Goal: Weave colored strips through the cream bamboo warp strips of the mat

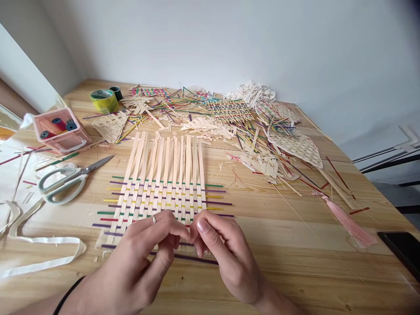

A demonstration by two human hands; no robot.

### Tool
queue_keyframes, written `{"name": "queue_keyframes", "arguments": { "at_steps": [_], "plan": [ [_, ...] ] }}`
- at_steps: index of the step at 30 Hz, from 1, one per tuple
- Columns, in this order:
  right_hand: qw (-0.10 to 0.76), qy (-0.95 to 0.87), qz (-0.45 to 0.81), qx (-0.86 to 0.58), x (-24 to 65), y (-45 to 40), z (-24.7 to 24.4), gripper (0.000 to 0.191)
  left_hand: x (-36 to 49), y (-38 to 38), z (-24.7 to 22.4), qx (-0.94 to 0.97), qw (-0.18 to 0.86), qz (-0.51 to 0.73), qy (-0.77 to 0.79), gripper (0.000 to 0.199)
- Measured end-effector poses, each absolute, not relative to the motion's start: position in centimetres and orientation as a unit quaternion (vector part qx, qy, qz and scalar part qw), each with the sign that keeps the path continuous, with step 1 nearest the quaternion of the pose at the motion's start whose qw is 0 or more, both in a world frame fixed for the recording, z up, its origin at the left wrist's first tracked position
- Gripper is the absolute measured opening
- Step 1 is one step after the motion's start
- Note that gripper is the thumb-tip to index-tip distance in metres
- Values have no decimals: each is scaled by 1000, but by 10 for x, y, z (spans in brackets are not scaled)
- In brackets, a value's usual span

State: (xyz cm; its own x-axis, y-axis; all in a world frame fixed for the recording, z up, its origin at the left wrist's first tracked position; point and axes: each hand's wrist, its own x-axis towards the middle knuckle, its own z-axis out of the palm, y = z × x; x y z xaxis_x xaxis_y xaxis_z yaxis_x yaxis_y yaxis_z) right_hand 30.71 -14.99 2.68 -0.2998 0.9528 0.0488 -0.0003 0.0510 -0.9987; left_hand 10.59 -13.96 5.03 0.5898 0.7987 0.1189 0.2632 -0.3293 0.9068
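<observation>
A partly woven mat [164,192] of pale upright strips crossed by thin green, purple, yellow and red strips lies on the wooden table. Over its near edge, my left hand [147,258], with a ring and a black wrist band, has bent fingers close to the right fingertips. My right hand [226,253] is closed, thumb pressed on the curled index finger. What either hand holds, if anything, is too small or hidden to make out. A long dark purple strip [193,259] runs below the mat, partly behind the hands.
Scissors [67,183] lie at the left, beside a pink box [62,142] of thread spools. Yellow tape [104,101] stands behind. Loose strips and woven pieces [229,110] cover the back. A pink tassel [349,221] and a black phone [402,251] are at the right.
</observation>
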Motion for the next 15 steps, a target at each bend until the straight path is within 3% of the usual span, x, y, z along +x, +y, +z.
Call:
{"name": "queue_keyframes", "arguments": {
  "at_steps": [3, 8, 15],
  "plan": [
    [420, -586, 554, -416, 307, -150, 26, 39, 103, -139, 48, 701, 542, 303, 352, 26],
    [406, -576, 557, -440, 306, -149, 26, 21, 103, -129, 44, 401, 785, 347, 321, 4],
    [401, -587, 554, -434, 308, -149, 25, 24, 107, -121, 43, 272, 855, 343, 280, 7]
  ]
}}
